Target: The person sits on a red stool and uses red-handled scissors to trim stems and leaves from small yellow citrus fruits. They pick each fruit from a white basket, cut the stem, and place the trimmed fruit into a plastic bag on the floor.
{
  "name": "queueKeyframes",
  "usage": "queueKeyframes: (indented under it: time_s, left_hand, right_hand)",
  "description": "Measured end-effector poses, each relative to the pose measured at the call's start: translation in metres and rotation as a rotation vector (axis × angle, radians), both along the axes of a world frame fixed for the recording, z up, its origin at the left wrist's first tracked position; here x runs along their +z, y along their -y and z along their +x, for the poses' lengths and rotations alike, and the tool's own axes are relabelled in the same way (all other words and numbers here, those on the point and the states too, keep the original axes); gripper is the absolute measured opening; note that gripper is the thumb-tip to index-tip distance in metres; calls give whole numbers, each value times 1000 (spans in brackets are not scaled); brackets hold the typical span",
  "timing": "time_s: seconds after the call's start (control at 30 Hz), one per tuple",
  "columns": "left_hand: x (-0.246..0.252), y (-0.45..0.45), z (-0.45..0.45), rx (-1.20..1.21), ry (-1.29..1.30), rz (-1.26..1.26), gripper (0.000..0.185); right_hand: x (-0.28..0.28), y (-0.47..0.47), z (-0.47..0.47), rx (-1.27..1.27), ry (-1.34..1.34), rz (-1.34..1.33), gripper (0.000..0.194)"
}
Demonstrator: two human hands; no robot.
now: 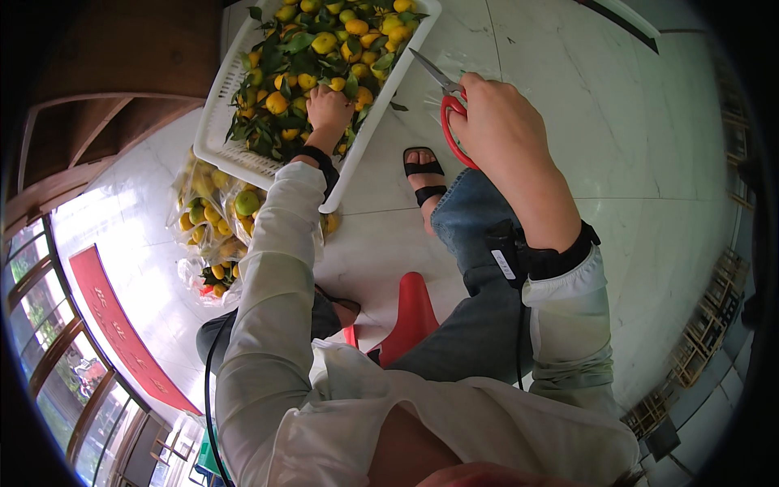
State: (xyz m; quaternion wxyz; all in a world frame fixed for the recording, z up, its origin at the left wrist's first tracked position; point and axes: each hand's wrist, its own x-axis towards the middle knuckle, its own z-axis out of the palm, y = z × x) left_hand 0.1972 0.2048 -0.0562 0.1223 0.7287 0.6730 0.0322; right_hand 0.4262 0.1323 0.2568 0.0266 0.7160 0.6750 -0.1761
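A white plastic crate on the floor holds many small orange and yellow-green citrus fruits with leaves. My left hand reaches in among the fruits near the crate's middle; its fingertips are partly hidden, so whether it grips one cannot be told. To the right of the crate, my right hand holds a pair of scissors by their red handles, the blades pointing up and left towards the crate's rim. The blades look closed or nearly so. Black straps circle both wrists.
Clear plastic bags of citrus lie below the crate on the left. A red plastic stool shows between my legs. A red mat bearing writing lies at lower left, by glazed doors. Wooden furniture stands upper left; my sandalled foot is beside the crate.
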Motion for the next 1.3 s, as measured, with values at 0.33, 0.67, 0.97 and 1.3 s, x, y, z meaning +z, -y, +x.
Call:
queueKeyframes:
  time_s: [0.33, 0.67, 0.97, 1.3]
  left_hand:
    - [-2, 10, -9, 498, 155, 189, 17]
    - [18, -5, 17, -353, 101, 46, 54]
    - [20, -7, 14, -547, -136, 69, 42]
    - [119, 56, -46, -486, 323, 761, 40]
  right_hand:
    - [-2, 3, 3, 39, -48, 95, 19]
    - [1, 2, 0, 2, -25, 4, 24]
    - [-6, 3, -2, 39, -77, 133, 12]
    - [-4, 1, -14, 54, -83, 115, 15]
